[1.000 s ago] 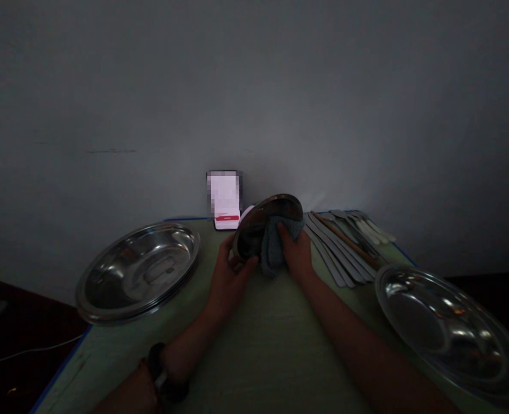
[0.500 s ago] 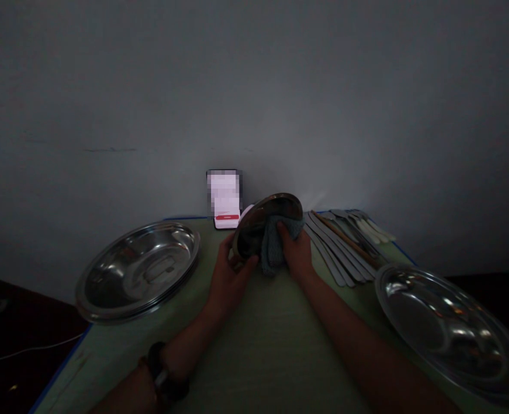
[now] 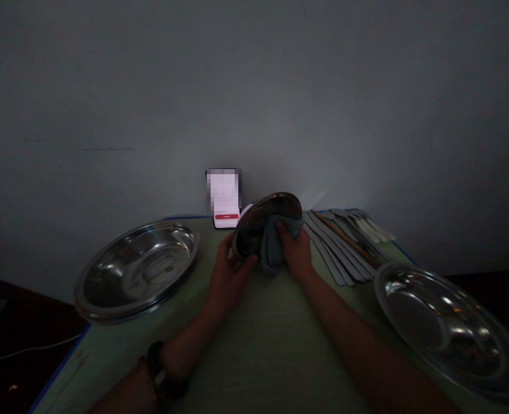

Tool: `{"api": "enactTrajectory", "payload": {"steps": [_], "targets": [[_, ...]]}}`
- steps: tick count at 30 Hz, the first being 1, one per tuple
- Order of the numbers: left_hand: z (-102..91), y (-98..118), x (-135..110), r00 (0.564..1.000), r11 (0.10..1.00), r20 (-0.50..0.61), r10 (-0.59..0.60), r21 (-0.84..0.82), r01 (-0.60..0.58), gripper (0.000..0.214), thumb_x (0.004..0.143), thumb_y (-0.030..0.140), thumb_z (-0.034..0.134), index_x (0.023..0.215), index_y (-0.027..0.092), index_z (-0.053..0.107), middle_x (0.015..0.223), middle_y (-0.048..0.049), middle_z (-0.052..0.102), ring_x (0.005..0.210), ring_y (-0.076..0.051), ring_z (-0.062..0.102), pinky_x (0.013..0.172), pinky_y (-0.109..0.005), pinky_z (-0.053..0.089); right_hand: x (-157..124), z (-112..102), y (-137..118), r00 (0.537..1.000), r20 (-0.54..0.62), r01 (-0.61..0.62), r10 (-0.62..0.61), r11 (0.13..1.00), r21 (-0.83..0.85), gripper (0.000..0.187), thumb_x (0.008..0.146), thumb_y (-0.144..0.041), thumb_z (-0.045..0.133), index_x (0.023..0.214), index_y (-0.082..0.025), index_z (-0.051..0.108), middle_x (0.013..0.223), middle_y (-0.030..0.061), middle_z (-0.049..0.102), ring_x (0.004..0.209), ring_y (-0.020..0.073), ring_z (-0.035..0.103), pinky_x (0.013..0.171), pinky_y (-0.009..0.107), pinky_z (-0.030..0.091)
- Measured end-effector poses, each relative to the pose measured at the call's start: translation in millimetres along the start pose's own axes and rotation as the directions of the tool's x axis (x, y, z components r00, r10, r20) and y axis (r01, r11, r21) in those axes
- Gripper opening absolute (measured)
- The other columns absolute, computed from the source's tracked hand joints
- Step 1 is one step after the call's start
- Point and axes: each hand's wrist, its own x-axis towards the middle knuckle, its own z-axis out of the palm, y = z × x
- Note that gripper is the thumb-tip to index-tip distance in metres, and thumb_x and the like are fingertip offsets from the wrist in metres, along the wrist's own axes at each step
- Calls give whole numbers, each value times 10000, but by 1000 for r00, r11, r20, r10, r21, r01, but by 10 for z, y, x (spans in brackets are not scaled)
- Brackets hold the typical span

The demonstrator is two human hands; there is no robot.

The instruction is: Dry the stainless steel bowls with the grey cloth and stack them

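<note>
A small round steel plate (image 3: 254, 221) is tilted up on edge at the middle of the table. My left hand (image 3: 228, 276) grips its lower left rim, fingers curled round it. My right hand (image 3: 296, 253) presses a grey-blue cloth (image 3: 272, 248) against the plate's face, fingers closed on the cloth. A dark band sits on my left wrist.
A large steel dish (image 3: 137, 270) lies at the left, another large steel dish (image 3: 448, 328) at the right front. Several knives and utensils (image 3: 344, 241) are laid in a row at the back right. A lit phone (image 3: 224, 198) leans on the wall. The pale green table (image 3: 271, 345) has blue-taped edges.
Almost nothing differs; both hands, the plate and the cloth sit a few pixels higher in the picture, a slight shift of view.
</note>
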Motion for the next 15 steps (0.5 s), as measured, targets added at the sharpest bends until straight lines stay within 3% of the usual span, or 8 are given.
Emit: {"api": "enactTrajectory", "payload": {"steps": [15], "targets": [[-9,-24,3,1000,999,16,-27,-22,27,551,747,298,682,1214,236,397,1228,-86,574,1038,-201,629,868,-356,530,3,-6,1,1000,-3,-9,9,999,-31,419,757,-547,565,891,-158,644,875,79,698,851,238,643,737,341,475]]}}
